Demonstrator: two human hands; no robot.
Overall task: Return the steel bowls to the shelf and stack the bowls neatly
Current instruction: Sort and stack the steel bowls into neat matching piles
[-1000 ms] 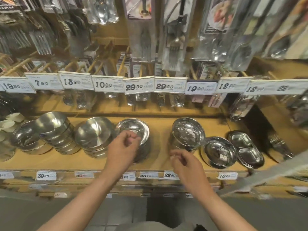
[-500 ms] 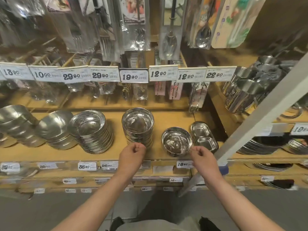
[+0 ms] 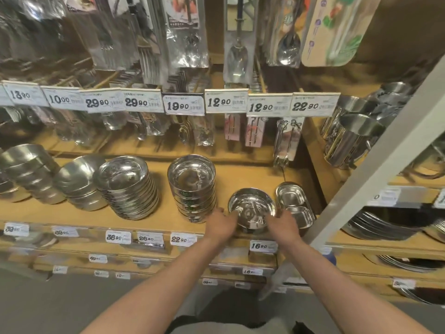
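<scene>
Hands reach forward together to the front edge of the wooden shelf (image 3: 154,220). The left hand (image 3: 220,225) touches the left rim of a single steel bowl (image 3: 251,208), and the right hand (image 3: 281,225) touches its right rim; motion blur hides whether the fingers are curled round the rim or just resting against it, so I cannot tell the grip. The bowl sits upright on the shelf near its front edge, just right of a tall stack of bowls (image 3: 192,189) and just left of a two-part steel dish (image 3: 295,203). Further left stand a stack of shallow bowls (image 3: 127,186) and more bowl stacks. Price tags (image 3: 226,101) hang above, with packaged cutlery (image 3: 237,44) behind them.
</scene>
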